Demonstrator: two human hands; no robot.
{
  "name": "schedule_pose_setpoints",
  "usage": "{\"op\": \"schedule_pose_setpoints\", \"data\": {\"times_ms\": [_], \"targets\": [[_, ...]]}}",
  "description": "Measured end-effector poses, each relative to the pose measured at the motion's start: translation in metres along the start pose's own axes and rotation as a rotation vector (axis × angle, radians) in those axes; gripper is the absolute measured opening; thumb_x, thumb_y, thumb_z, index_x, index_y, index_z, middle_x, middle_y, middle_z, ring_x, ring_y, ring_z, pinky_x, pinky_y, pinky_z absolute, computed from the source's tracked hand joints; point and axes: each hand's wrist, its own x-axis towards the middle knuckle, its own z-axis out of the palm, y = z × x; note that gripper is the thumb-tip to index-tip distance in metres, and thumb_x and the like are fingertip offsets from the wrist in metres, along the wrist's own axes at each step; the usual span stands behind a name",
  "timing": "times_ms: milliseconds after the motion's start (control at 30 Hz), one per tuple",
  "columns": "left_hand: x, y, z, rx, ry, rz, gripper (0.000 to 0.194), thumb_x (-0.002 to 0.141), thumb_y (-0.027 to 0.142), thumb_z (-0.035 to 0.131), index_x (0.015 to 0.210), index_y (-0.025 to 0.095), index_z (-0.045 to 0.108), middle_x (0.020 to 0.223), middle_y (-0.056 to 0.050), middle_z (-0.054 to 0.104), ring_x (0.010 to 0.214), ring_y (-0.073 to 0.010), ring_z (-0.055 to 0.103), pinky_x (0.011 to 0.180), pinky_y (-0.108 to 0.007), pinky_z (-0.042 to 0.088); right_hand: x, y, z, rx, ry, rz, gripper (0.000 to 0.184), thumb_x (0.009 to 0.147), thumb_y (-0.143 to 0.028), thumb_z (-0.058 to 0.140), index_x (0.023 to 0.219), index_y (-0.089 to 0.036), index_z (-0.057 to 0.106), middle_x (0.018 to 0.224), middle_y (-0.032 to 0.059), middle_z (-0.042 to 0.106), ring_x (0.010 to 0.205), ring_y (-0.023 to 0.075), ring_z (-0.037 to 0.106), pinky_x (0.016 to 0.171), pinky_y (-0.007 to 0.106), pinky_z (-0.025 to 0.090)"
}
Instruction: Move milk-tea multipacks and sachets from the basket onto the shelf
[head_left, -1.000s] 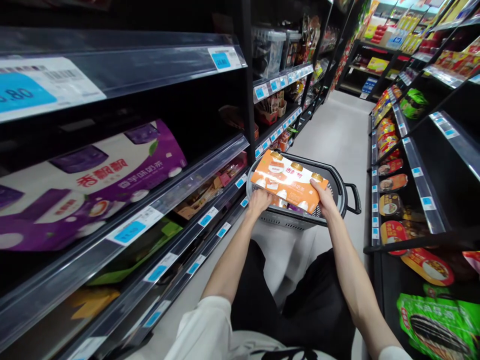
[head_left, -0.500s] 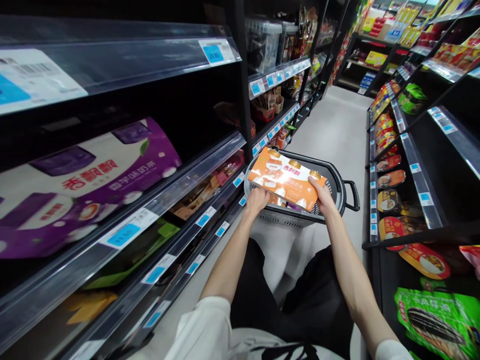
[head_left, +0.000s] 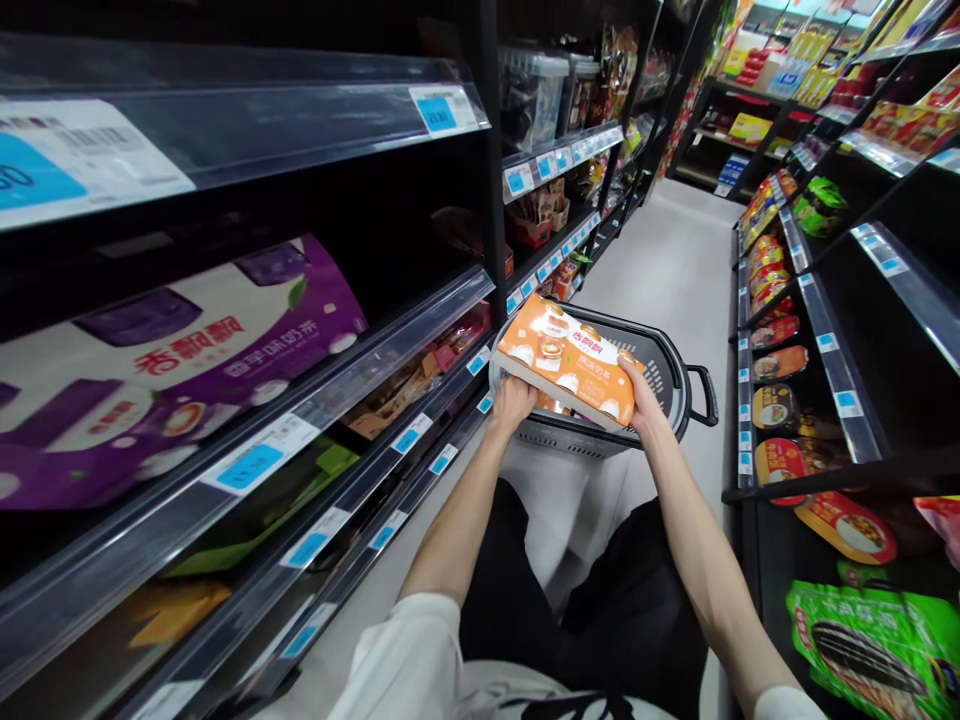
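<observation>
An orange and white milk tea multipack [head_left: 574, 365] is held between my two hands over a grey shopping basket [head_left: 679, 385] with a black rim and handle. My left hand [head_left: 514, 402] grips its near left corner, with the fingertips hidden under the pack. My right hand [head_left: 643, 398] clasps its right end, thumb on top. The pack tilts so that its white near side shows. Below it, a bit of orange and purple packaging shows inside the basket, mostly covered. The basket stands on the floor in front of my knees.
On the left shelf [head_left: 420, 325] lies a purple milk tea multipack [head_left: 187, 375]. Price-tagged shelf edges run close along my left arm. Shelves with instant noodle packs [head_left: 780, 405] and a green snack bag [head_left: 877, 640] line the right side. The pale aisle floor [head_left: 667, 240] leads away ahead.
The orange multipack has tipped, its top turning away from me so its white near side now shows. Both hands stay on it, and the right has shifted slightly left.
</observation>
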Motion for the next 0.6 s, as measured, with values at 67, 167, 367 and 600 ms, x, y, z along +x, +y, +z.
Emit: {"op": "schedule_pose_setpoints", "data": {"times_ms": [67,167,367,600], "targets": [[0.0,0.0,0.0,-0.016,0.015,-0.007,0.043,0.096,0.027,0.041,0.115,0.004,0.072,0.115,-0.024,0.074,0.107,-0.0368,0.07,0.097,-0.043,0.052,0.006,0.005,-0.001,0.0,0.008,0.019,0.026,0.093,-0.035,0.067,0.111,-0.018,0.067,0.093,0.0095,0.082,0.09,0.0281,0.08,0.083,0.041,0.068],[0.0,0.0,-0.001,-0.044,0.044,-0.032,0.044,0.096,0.026,0.042,0.124,0.002,0.067,0.12,-0.026,0.071,0.109,-0.0377,0.07,0.096,-0.043,0.051,0.017,0.016,0.0,-0.014,0.024,0.023,0.024,0.093,-0.035,0.067,0.11,-0.018,0.067,0.089,0.0085,0.082,0.086,0.0264,0.08,0.082,0.039,0.068],[0.005,0.001,-0.003,-0.106,0.08,-0.051,0.048,0.095,0.023,0.044,0.135,0.001,0.059,0.129,-0.027,0.068,0.116,-0.0376,0.067,0.1,-0.042,0.051,0.032,0.032,0.003,-0.017,0.032,0.031,0.026,0.093,-0.036,0.069,0.109,-0.016,0.067,0.091,0.0099,0.082,0.084,0.0255,0.08,0.083,0.039,0.068],[0.007,-0.002,0.002,-0.174,0.106,-0.04,0.046,0.093,0.025,0.047,0.13,0.004,0.063,0.125,-0.027,0.069,0.111,-0.0383,0.069,0.097,-0.045,0.052,0.029,0.027,0.001,-0.004,0.103,-0.087,0.026,0.089,-0.031,0.072,0.107,-0.013,0.069,0.094,0.014,0.081,0.087,0.0288,0.08,0.082,0.046,0.068]]}}
